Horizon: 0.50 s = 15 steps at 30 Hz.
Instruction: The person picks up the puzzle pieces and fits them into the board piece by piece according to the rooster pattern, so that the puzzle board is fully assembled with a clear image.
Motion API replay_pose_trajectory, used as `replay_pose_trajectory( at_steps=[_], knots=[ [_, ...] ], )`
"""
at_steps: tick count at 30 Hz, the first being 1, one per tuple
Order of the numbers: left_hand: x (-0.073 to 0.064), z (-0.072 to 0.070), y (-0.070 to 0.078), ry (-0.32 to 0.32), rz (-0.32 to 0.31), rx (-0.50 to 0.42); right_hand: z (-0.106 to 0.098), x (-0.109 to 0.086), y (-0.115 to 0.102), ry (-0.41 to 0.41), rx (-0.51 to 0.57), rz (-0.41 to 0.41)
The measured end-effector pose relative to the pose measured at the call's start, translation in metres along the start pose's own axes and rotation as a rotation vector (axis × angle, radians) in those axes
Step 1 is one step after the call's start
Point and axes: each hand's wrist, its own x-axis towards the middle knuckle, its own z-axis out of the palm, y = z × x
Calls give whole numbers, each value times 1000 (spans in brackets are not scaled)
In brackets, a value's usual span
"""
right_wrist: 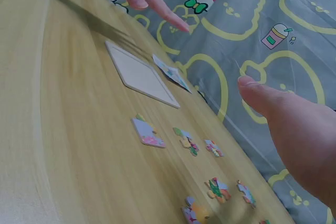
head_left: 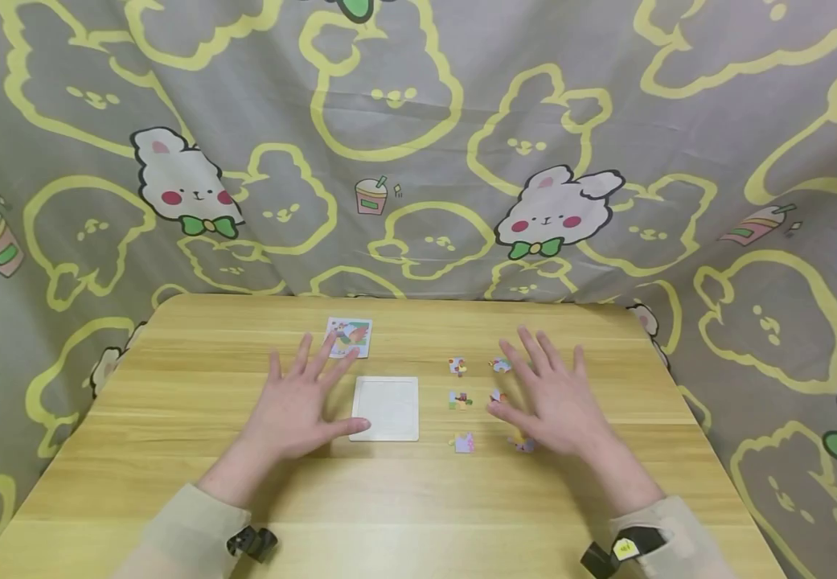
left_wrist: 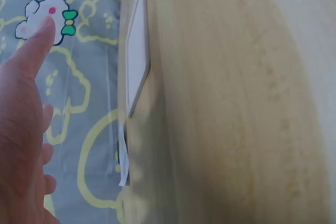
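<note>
Over the tabletop (head_left: pixel 389 507), left hand (head_left: pixel 291 414) and right hand (head_left: pixel 563 410) spread, grips released; a low rightward sweep could scatter the jigsaw pieces (head_left: pixel 465 443).

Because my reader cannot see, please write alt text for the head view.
A person's left hand and right hand, each grip open, hover over a wooden table with a square white puzzle tray, jigsaw pieces and a bird picture card.

Yellow sticker (head_left: pixel 625 549): on black right-wrist strap (head_left: pixel 652 538); dark marks, too small to read
Readable text: none
</note>
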Motion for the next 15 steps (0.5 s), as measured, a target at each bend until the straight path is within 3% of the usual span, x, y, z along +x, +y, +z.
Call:
replay_pose_trajectory(
  at_steps=[6, 15],
  knots=[
    [-2, 5, 3, -48, -14, -11, 5, 1, -3, 1, 24, -16],
    [-6, 15, 8, -68, -13, -40, 13, 6, -7, -9, 72, -43]
  ],
)
